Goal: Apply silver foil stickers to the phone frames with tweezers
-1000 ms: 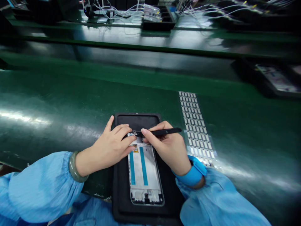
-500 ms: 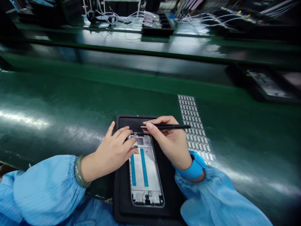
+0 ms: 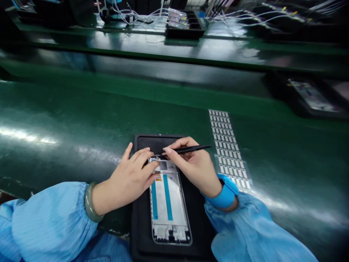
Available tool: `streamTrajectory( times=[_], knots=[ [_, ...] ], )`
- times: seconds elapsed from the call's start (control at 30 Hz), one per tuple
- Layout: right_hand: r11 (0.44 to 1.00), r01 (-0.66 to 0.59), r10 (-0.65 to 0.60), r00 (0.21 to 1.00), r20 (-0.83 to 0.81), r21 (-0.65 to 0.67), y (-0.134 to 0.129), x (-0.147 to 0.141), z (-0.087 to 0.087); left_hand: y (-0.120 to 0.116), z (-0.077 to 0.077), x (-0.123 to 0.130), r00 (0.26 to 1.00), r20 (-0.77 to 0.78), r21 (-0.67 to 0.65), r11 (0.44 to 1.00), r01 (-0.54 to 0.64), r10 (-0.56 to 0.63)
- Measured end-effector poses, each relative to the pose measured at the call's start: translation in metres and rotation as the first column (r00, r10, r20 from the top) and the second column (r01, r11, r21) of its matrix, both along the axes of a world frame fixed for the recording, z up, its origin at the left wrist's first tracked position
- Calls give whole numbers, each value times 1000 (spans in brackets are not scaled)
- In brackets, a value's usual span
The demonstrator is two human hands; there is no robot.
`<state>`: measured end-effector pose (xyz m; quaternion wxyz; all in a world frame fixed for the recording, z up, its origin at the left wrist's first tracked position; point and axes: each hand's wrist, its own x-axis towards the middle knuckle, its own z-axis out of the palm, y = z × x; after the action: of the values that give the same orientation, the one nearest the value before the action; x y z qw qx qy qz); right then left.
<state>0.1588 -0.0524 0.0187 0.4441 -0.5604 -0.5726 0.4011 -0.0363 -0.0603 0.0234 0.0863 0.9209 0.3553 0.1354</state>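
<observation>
A phone frame (image 3: 177,203) with two blue adhesive strips lies lengthwise in a black tray (image 3: 141,229). My left hand (image 3: 131,178) rests over its upper left edge, fingers spread, fingertips touching the frame. In my right hand (image 3: 195,165) are black tweezers (image 3: 193,148), pinched between thumb and fingers. Their tips are at the frame's top edge, close to my left fingertips. Whether the tips grip any small part is too fine to make out.
A sheet of small white stickers (image 3: 227,142) lies right of the tray on the green bench (image 3: 81,123). Farther right is another black tray (image 3: 297,98) holding a phone frame. Along the back shelf stand a partitioned black box (image 3: 188,32) and white cables (image 3: 147,17).
My right hand has moved slightly left and down, bringing the tweezer tips to the frame's top edge, and the tweezers have tilted. My left hand stays almost in place.
</observation>
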Motion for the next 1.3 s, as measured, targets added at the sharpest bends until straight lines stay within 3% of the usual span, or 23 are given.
streamTrajectory(
  times=[0.27, 1.13, 1.3],
  knots=[
    [1000, -11, 12, 994, -111, 10, -2, -1, 1, 0, -1, 0, 1000, 2, 33, 999, -4, 4],
    [993, -27, 17, 996, 89, 111, -2, -7, 6, 0, -1, 0, 1000, 6, 24, 1000, -7, 7],
    [995, -12, 6, 998, 66, 95, -2, -7, 6, 0, -1, 0, 1000, 6, 34, 999, -9, 9]
  ],
)
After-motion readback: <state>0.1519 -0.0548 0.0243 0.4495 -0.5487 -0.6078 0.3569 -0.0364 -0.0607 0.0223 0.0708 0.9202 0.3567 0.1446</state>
